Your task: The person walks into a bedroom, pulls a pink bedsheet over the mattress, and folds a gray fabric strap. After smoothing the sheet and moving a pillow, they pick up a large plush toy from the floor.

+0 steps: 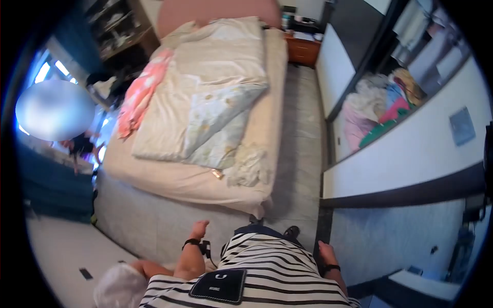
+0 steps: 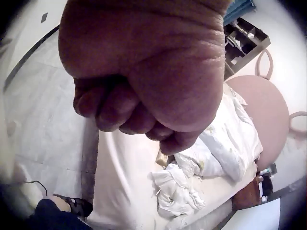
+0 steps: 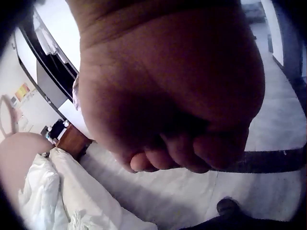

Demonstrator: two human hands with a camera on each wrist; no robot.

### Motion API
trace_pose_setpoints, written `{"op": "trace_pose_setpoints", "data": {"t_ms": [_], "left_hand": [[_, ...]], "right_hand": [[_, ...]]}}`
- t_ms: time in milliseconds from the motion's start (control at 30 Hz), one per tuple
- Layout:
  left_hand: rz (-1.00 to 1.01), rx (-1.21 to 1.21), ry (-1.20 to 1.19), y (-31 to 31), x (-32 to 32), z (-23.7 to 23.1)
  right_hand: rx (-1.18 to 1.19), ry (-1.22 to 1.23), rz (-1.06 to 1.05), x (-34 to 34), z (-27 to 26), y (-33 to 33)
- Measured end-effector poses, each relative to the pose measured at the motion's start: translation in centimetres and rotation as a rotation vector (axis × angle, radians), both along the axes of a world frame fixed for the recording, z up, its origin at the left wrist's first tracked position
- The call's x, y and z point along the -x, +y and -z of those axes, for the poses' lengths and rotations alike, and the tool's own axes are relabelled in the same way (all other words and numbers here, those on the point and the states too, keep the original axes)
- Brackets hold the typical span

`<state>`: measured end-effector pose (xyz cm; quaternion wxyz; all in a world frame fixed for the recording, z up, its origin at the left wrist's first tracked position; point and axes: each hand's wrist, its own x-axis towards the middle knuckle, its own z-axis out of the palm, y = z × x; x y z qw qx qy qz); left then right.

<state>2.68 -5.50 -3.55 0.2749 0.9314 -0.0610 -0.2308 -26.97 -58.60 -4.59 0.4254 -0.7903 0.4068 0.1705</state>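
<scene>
Left hand: the left hand (image 1: pixel 199 230) is in the air, just off the foot of the bed (image 1: pixel 179 190); its fingers curl loosely toward the palm, pressed side by side, with nothing seen in them.
Right hand: the right hand (image 1: pixel 326 252) hangs beside the striped shirt (image 1: pixel 277 262), fingers loosely curled and close together, no thing visible in the grip.
Hidden: in each wrist view the palm fills the upper middle, dark, and covers much of the room; the inside of the curl is in shadow.
Bed: ahead of the person, headboard (image 1: pixel 221 11) cut off at the top.
Quilt: the quilt (image 1: pixel 221 61) lies over the bed, one corner turned back to a floral side.
Cloth: the pale cloth (image 1: pixel 249 167) is crumpled at the near right corner; a small item (image 1: pixel 217 174) beside it is too small to tell.
Blanket: the pink blanket (image 1: pixel 146 90) is bunched along the left edge.
Wardrobe: clothes (image 1: pixel 380 108) heaped inside, partly behind a panel.
Window side: a blurred oval hides whatever is there.
</scene>
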Motion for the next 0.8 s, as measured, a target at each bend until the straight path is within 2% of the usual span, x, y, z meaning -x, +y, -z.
{"op": "trace_pose_setpoints", "data": {"t_ms": [33,67,133,167,233,367,433,467,500,567,600,667,733,767,800], "left_hand": [[-0.211,0.04,0.246,-1.5,0.1,-2.6],[-0.157,0.002,0.234,0.2,0.5,-2.0],[-0.057,-0.029,0.194,2.9,0.9,0.7],[-0.231,0.012,0.286,2.1,0.4,-0.3],[-0.588,0.09,0.469,-1.5,-0.2,-5.6],[-0.565,0.216,0.532,1.2,-1.6,-0.7],[-0.591,0.187,0.556,0.9,-2.3,-1.3],[-0.617,0.136,0.635,-0.2,-2.6,-3.7],[-0.546,0.101,0.594,0.2,-3.0,-2.3],[-0.207,-0.091,0.363,3.0,-3.4,2.3],[-0.228,-0.089,0.347,2.9,-3.6,3.5],[-0.604,0.088,0.636,-0.6,-5.0,-0.2],[-0.575,0.005,0.611,-3.1,-7.3,-0.4],[-0.557,-0.034,0.614,-4.7,-7.8,0.0],[-0.534,0.01,0.563,-5.8,-8.9,0.0]], "right_hand": [[-0.114,0.029,0.197,0.3,0.5,0.0],[-0.252,0.057,0.392,1.0,0.9,1.8],[-0.227,0.071,0.401,-0.8,-4.0,3.5],[-0.221,0.075,0.403,-1.9,-5.6,4.1],[-0.237,0.078,0.394,-2.8,-5.3,4.4],[-0.203,0.073,0.332,-3.7,-2.4,3.8],[-0.27,0.066,0.4,-5.6,-4.2,3.9],[-0.307,0.062,0.434,-6.8,-5.5,4.1],[-0.318,0.113,0.483,-7.7,-6.6,3.9],[-0.259,0.06,0.454,-7.6,-6.6,4.8],[-0.217,0.007,0.421,-9.1,-6.6,3.2],[-0.214,0.026,0.397,-10.4,-8.6,2.2],[-0.303,0.096,0.451,-10.5,-8.9,0.2],[-0.278,0.148,0.466,-9.9,-7.2,-1.1],[-0.275,0.099,0.417,-9.3,-4.6,-3.1]]}}
